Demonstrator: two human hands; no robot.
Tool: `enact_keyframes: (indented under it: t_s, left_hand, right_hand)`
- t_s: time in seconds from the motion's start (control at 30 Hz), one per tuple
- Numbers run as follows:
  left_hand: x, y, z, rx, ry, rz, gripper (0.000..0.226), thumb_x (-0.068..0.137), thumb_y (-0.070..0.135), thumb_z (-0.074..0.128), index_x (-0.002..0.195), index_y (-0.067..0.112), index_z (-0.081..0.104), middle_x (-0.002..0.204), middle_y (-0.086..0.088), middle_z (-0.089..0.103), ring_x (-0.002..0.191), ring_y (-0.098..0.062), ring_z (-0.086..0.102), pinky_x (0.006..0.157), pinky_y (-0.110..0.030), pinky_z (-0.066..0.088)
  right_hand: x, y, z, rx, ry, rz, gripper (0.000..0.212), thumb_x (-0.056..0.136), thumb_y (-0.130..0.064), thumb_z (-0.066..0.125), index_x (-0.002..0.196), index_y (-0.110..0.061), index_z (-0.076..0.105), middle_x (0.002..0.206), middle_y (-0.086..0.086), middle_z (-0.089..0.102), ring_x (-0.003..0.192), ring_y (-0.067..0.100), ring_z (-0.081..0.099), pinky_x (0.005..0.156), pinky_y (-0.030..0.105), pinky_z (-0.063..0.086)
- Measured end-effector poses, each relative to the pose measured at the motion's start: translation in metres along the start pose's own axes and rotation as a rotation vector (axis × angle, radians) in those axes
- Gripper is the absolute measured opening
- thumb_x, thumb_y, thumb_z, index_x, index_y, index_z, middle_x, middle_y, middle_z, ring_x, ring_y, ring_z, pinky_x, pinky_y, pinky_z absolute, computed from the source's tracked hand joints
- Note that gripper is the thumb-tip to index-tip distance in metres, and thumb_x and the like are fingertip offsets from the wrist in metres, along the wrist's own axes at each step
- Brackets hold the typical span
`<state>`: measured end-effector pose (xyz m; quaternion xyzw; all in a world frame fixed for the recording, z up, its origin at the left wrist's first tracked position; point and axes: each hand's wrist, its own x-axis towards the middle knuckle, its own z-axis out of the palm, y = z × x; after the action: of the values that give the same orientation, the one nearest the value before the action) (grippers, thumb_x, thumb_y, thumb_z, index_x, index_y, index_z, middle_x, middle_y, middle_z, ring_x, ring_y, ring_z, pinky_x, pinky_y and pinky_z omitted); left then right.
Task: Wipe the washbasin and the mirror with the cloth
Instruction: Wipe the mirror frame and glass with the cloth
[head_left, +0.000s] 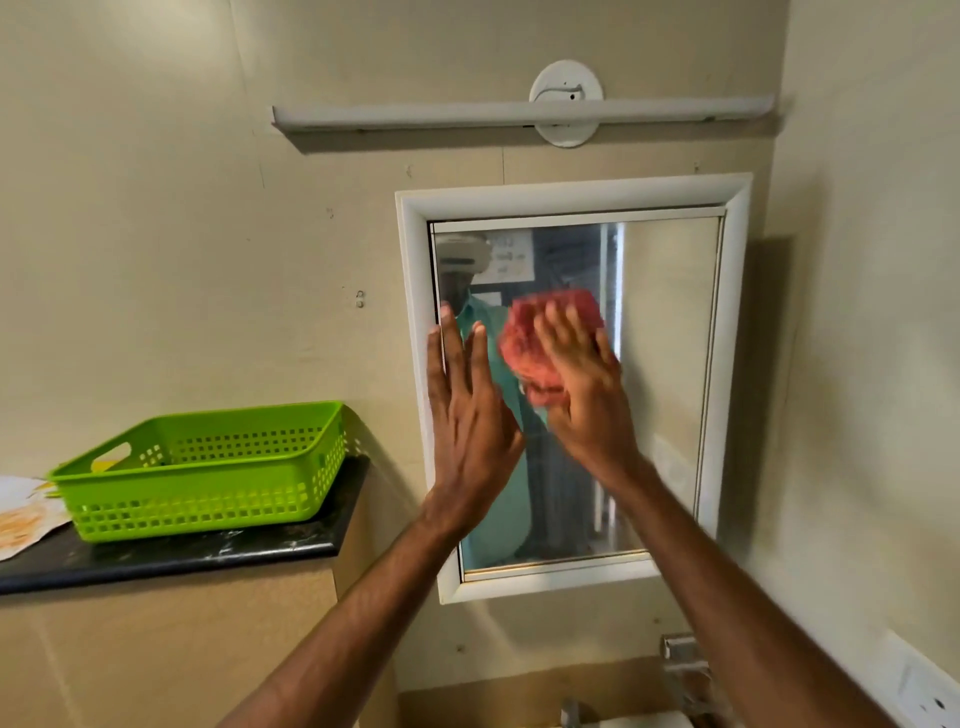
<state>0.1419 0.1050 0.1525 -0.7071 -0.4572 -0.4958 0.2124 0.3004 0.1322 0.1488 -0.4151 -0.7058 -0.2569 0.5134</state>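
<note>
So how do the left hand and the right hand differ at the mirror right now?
The left hand is bare; the right hand presses the red cloth against the mirror. The left hand sits at the mirror's left edge; the right hand is nearer the middle. The left hand looks sharp; the right hand is blurred. Both are raised, fingers straight, backs toward the camera.

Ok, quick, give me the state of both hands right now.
Left hand: open, fingers straight, flat on the mirror at its left edge, holding nothing.
Right hand: open, fingers spread, pressing the red cloth onto the mirror.
</note>
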Motion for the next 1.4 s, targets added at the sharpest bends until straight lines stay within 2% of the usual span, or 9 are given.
enact_keyframes:
  t_s: [0.2,0.4,0.57,0.67,0.8,1.0,1.07,1.17,1.4]
  left_hand:
    - [0.006,0.008,0.012,0.004,-0.041,-0.029,0.077,0.092,0.015,0.057,0.159,0.004,0.023,0.168,-0.019,-0.006,0.157,-0.034,-0.008,0.128,-0.049,0.004]
    - [-0.005,0.010,0.012,-0.021,-0.077,0.025,0.086,0.096,0.057,0.004,0.160,0.002,0.015,0.168,-0.020,-0.005,0.157,-0.036,-0.008,0.128,-0.051,0.004]
    - [-0.008,0.010,0.020,0.066,-0.082,0.006,0.082,0.087,0.030,0.026,0.161,0.001,0.005,0.167,-0.021,-0.014,0.155,-0.038,-0.013,0.126,-0.053,0.011]
    - [-0.008,0.014,0.023,0.084,-0.098,-0.013,0.086,0.086,0.020,0.039,0.160,0.000,0.000,0.166,-0.021,-0.018,0.155,-0.039,-0.016,0.126,-0.054,0.009]
    - [-0.007,0.012,0.025,0.086,-0.101,-0.034,0.094,0.084,0.012,0.052,0.161,0.002,-0.001,0.166,-0.020,-0.018,0.155,-0.038,-0.016,0.126,-0.054,0.009]
    - [-0.007,0.017,0.021,0.060,-0.136,-0.031,0.079,0.095,0.037,0.029,0.161,0.003,0.001,0.166,-0.020,-0.017,0.155,-0.037,-0.016,0.127,-0.053,0.002]
    - [-0.008,0.018,0.022,0.063,-0.113,-0.029,0.084,0.093,0.025,0.046,0.161,0.002,0.003,0.166,-0.021,-0.017,0.155,-0.039,-0.015,0.126,-0.055,0.006]
    - [-0.009,0.021,0.026,0.067,-0.107,-0.048,0.092,0.088,0.017,0.057,0.162,0.004,0.004,0.166,-0.021,-0.017,0.155,-0.040,-0.014,0.126,-0.056,0.009]
    - [-0.017,0.023,0.030,0.067,-0.108,-0.021,0.097,0.083,0.015,0.061,0.162,0.007,0.005,0.166,-0.021,-0.015,0.155,-0.039,-0.013,0.125,-0.056,0.014]
  right_hand:
    - [0.071,0.003,-0.019,-0.039,0.133,0.012,0.083,0.085,-0.012,0.063,0.163,-0.015,0.034,0.171,0.006,0.028,0.161,0.023,0.018,0.130,0.054,0.020]
    - [-0.112,0.029,0.019,-0.139,0.028,0.109,0.094,0.088,0.001,0.074,0.165,-0.012,0.023,0.175,0.006,0.017,0.163,0.029,0.013,0.130,0.059,0.016]
    - [-0.260,0.020,0.039,-0.109,-0.125,0.351,0.081,0.084,-0.009,0.047,0.163,-0.007,0.029,0.175,0.006,0.020,0.162,0.031,0.019,0.114,0.068,0.040]
    - [-0.273,0.019,0.046,-0.095,-0.127,0.394,0.096,0.075,-0.004,0.057,0.164,-0.011,0.025,0.175,0.005,0.020,0.162,0.028,0.017,0.108,0.068,0.046]
    - [-0.241,0.017,0.043,-0.033,-0.069,0.450,0.129,0.064,0.015,0.078,0.168,-0.017,0.010,0.177,0.000,0.007,0.163,0.028,0.008,0.118,0.067,0.036]
    - [-0.066,0.030,0.003,0.054,0.111,0.362,0.088,0.091,-0.007,0.059,0.167,-0.014,0.016,0.176,0.006,0.011,0.164,0.028,0.004,0.127,0.063,0.024]
    - [0.003,0.035,-0.021,0.059,0.145,0.343,0.081,0.088,-0.018,0.043,0.166,-0.013,0.021,0.175,0.008,0.015,0.163,0.029,0.005,0.129,0.059,0.023]
    - [0.070,0.044,-0.047,0.019,0.186,0.317,0.079,0.087,-0.015,0.047,0.164,-0.009,0.029,0.173,0.012,0.021,0.163,0.031,0.011,0.131,0.055,0.019]
    - [-0.040,0.069,-0.033,-0.045,0.175,0.414,0.092,0.082,0.001,0.055,0.166,-0.012,0.020,0.176,0.006,0.013,0.164,0.030,0.003,0.129,0.056,0.022]
